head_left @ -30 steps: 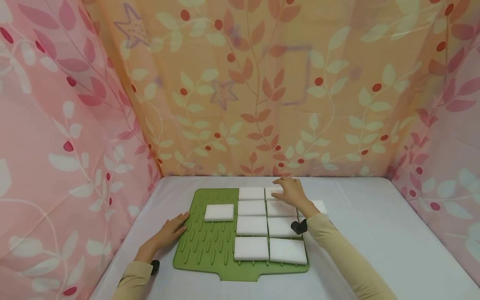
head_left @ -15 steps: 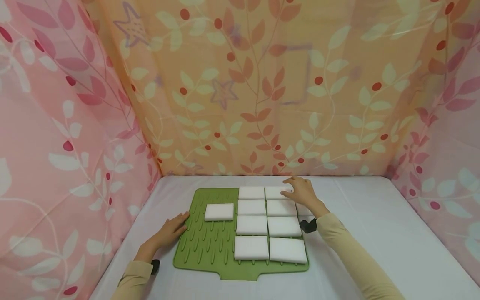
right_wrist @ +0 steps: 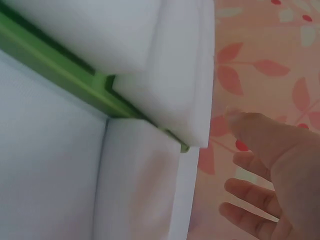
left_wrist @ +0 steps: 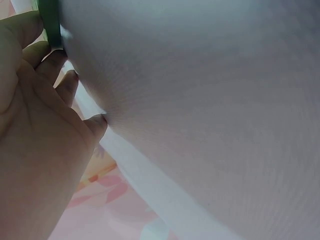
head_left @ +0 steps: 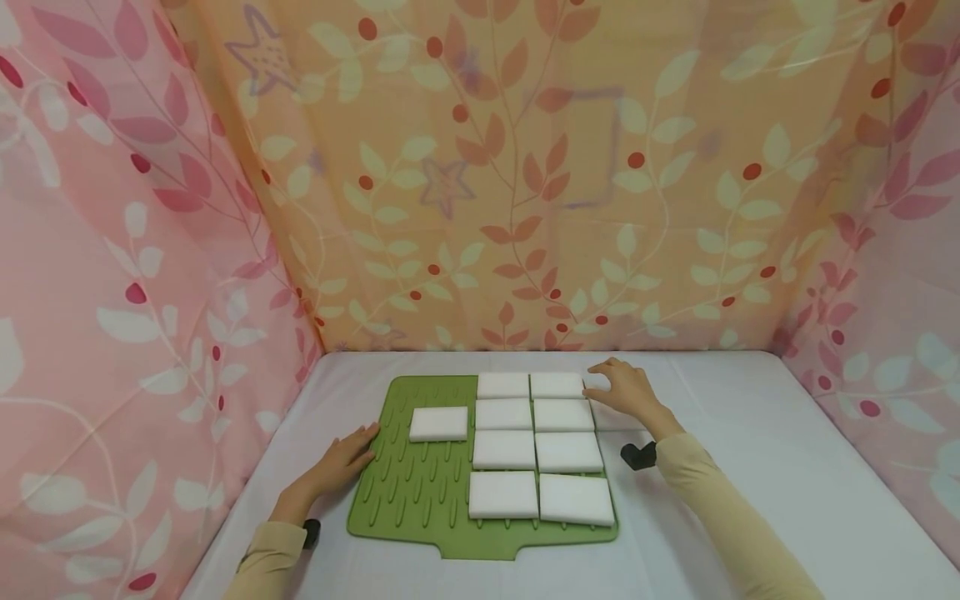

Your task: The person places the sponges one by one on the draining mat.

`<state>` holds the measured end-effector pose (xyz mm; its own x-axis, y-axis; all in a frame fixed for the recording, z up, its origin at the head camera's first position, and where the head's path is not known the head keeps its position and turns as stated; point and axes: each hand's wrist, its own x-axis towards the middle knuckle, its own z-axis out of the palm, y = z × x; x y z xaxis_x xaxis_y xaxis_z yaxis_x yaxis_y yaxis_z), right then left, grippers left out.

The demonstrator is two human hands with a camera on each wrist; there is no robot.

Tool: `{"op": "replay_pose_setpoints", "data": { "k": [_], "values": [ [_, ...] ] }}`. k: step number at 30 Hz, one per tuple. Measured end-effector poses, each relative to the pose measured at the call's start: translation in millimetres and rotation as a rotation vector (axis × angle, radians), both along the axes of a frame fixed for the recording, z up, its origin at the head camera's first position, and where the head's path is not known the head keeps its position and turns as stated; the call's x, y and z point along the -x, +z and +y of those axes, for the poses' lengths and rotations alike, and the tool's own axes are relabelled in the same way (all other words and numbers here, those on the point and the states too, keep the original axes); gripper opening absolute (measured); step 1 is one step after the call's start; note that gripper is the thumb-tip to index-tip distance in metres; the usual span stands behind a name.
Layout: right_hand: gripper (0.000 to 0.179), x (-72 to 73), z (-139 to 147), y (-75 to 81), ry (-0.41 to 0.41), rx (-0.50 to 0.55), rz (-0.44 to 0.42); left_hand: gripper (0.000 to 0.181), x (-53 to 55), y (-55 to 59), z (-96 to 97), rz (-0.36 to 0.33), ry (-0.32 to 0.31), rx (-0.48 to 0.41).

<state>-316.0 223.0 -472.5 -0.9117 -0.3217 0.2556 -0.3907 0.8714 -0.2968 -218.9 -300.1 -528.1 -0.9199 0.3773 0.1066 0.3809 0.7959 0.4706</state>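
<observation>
A green ridged mat lies on the white table with white sponge blocks on it. Two columns of them fill its right side, among them the back right block. One more block sits alone on the left part. My left hand touches the mat's left edge with extended fingers; its fingertips meet the green rim in the left wrist view. My right hand, fingers spread and holding nothing, hovers just right of the back right block. Beneath it, a white block lies off the mat, against its right edge.
Patterned cloth walls enclose the table at the back and both sides. White tabletop extends to the right of the mat. A short tab juts from the mat's front edge.
My right hand has moved to the right, off the back right block, uncovering it and the block in front. My left hand, the mat and the blocks have stayed put.
</observation>
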Motion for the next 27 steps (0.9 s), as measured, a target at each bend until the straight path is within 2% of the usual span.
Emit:
{"op": "replay_pose_setpoints", "data": {
  "k": [10,27],
  "values": [
    [0.053,-3.3,18,-4.8,-0.011,-0.001,-0.065,0.052,-1.5,2.2,1.1,-0.005,0.0,0.007],
    [0.072,-9.5,47,-11.7,0.019,-0.086,-0.176,0.052,-1.4,1.3,-0.1,-0.03,0.017,0.007]
  ]
}}
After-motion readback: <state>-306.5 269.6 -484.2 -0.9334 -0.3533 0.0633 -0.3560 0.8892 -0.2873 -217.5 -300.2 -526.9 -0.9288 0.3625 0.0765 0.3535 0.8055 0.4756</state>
